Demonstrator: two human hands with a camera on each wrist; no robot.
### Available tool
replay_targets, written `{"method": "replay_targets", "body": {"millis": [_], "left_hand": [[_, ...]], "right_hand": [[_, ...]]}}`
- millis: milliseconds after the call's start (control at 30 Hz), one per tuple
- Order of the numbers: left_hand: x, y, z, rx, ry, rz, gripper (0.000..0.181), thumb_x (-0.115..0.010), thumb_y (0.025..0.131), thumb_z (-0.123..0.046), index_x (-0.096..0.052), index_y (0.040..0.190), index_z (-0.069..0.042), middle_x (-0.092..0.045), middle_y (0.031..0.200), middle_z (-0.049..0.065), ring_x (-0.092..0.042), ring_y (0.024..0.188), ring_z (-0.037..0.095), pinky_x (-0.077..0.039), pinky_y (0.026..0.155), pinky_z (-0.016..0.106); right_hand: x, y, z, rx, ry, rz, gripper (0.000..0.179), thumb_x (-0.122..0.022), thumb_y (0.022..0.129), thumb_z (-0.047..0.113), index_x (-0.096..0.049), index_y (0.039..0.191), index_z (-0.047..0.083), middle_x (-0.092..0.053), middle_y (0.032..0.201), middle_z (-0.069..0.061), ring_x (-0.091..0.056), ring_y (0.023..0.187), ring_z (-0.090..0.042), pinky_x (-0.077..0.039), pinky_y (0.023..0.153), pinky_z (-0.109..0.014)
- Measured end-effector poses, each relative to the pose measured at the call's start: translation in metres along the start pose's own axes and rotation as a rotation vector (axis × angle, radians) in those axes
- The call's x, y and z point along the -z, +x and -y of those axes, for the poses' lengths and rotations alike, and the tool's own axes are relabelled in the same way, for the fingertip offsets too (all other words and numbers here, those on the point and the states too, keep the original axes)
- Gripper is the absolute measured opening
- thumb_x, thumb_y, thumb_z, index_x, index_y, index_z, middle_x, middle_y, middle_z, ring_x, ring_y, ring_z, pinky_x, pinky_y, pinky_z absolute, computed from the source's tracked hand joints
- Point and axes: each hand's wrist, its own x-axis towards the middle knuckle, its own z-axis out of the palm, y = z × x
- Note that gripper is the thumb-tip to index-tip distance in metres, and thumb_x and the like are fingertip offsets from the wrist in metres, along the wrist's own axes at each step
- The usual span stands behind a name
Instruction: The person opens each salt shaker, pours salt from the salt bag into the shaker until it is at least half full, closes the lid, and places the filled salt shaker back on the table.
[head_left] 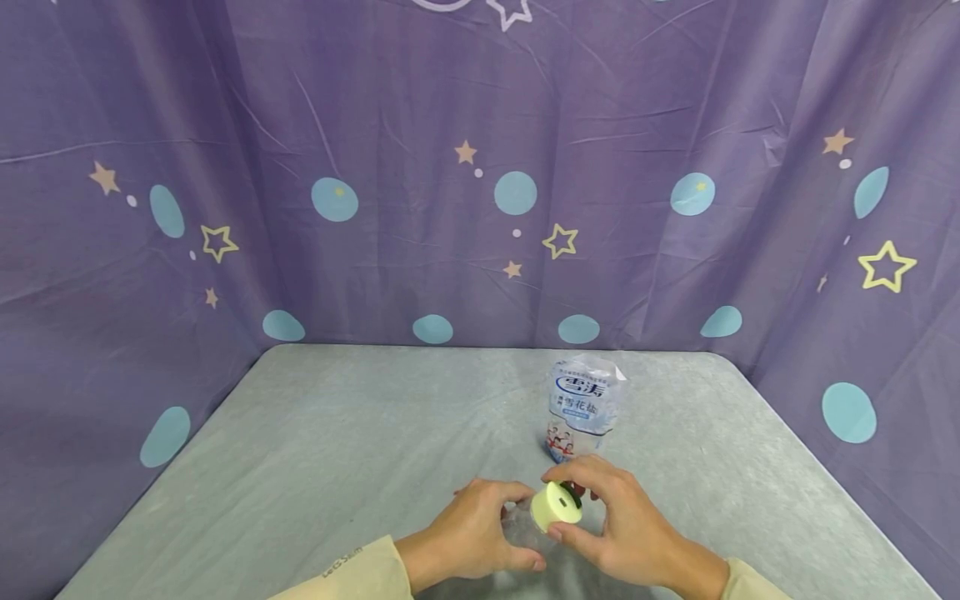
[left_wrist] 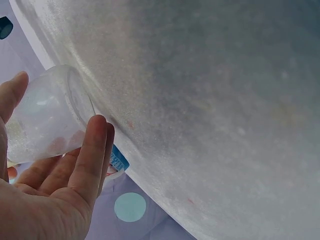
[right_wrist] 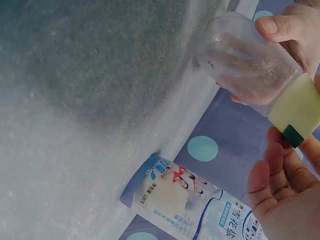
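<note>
My left hand [head_left: 476, 529] grips a clear jar [right_wrist: 245, 60] round its body, thumb on one side and fingers on the other. The jar is tilted, and a few white grains cling to its inside wall near the neck. A pale yellow cap [head_left: 555, 504] with a dark green tab [right_wrist: 293, 136] sits on the jar's mouth. At the cap, my right hand [head_left: 630, 525] pinches its rim between thumb and fingers. In the left wrist view the jar's rounded base [left_wrist: 80, 95] faces the table, and the cap is largely hidden.
Just beyond my hands, a blue and white salt bag [head_left: 581, 408] stands upright on the grey cloth-covered table [head_left: 360, 417]. Its top looks open. Purple curtains [head_left: 420, 108] with stars and dots enclose the back and both sides.
</note>
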Motion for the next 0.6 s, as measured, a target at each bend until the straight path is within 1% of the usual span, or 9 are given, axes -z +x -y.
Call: {"method": "replay_targets", "body": {"millis": [133,233,400,600], "left_hand": [[-0.0001,-0.0007,0.0001,-0.004,0.000,-0.003,0.046,-0.096,0.067,-0.040,-0.073,0.106,-0.031,-0.066,0.091,-0.026,-0.055,0.074,-0.005,-0.042,0.067,0.026],[0.0000,-0.0013,0.0002,-0.007,0.004,-0.007,0.047,-0.096,0.067,-0.040,-0.073,0.106,-0.031,-0.066,0.092,-0.026,-0.055,0.075,-0.005,-0.043,0.067,0.026],[0.0006,-0.0015,0.0005,-0.002,0.017,0.002,0.048,-0.096,0.068,-0.042,-0.073,0.108,-0.031,-0.066,0.094,-0.025,-0.055,0.077,-0.004,-0.043,0.068,0.028],[0.0010,-0.0006,0.0009,0.007,0.004,0.017,0.051,-0.095,0.069,-0.042,-0.073,0.113,-0.030,-0.068,0.098,-0.024,-0.056,0.078,-0.004,-0.044,0.069,0.028]], "right_hand": [[0.0005,0.0000,-0.0017,0.007,0.013,0.016,0.048,-0.087,0.084,0.023,-0.064,0.126,0.030,-0.065,0.111,0.014,-0.058,0.086,-0.004,-0.048,0.067,-0.028],[0.0005,0.0006,-0.0040,0.039,0.028,0.027,0.051,-0.086,0.083,0.018,-0.064,0.128,0.027,-0.066,0.114,0.010,-0.059,0.090,-0.006,-0.048,0.068,-0.028],[0.0016,0.0013,-0.0048,0.090,0.048,0.048,0.054,-0.084,0.082,0.015,-0.062,0.132,0.022,-0.066,0.119,0.005,-0.059,0.095,-0.009,-0.049,0.072,-0.027],[0.0018,0.0023,-0.0032,0.143,0.054,0.051,0.066,-0.084,0.075,0.005,-0.061,0.134,0.024,-0.066,0.121,0.002,-0.059,0.100,-0.008,-0.052,0.075,-0.028]]}}
